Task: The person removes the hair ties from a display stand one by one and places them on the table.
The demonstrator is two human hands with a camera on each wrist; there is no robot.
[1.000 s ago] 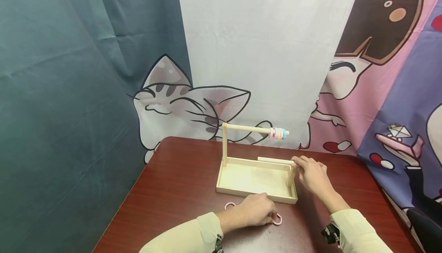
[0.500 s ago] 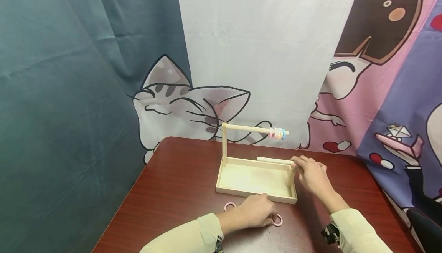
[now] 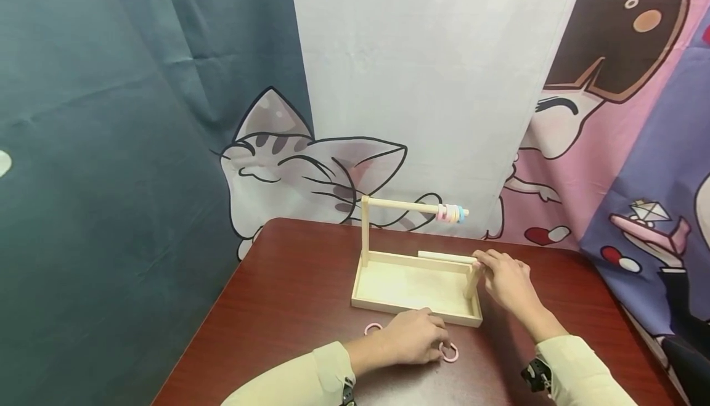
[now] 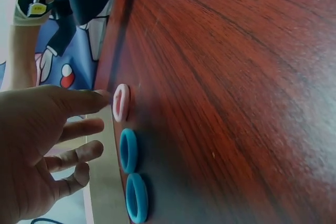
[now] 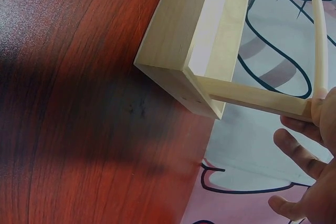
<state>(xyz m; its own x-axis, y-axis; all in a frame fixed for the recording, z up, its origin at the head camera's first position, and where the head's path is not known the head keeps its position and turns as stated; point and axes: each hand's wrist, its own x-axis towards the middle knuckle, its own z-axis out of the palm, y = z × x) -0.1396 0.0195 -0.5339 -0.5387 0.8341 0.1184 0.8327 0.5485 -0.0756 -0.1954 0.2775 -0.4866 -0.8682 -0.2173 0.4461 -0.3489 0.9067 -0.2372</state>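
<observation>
On the table is a pale wooden stand, a shallow tray with a tall left post and a short right post, each bearing a rod. Pink, yellow and blue rings hang near the upper rod's tip. My right hand pinches the short post's top where the lower rod joins it. In front of the tray, my left hand has loosely bent fingers, a fingertip beside a pink ring. Two blue rings lie next to it, hidden from the head view by that hand.
Another pink ring lies left of my left hand. The reddish-brown table carries everything. Behind it hangs a printed curtain with a cartoon cat.
My left fingers have lifted slightly from the pink ring, which now shows more fully. The right hand keeps its place on the post. The head view has shifted a little.
</observation>
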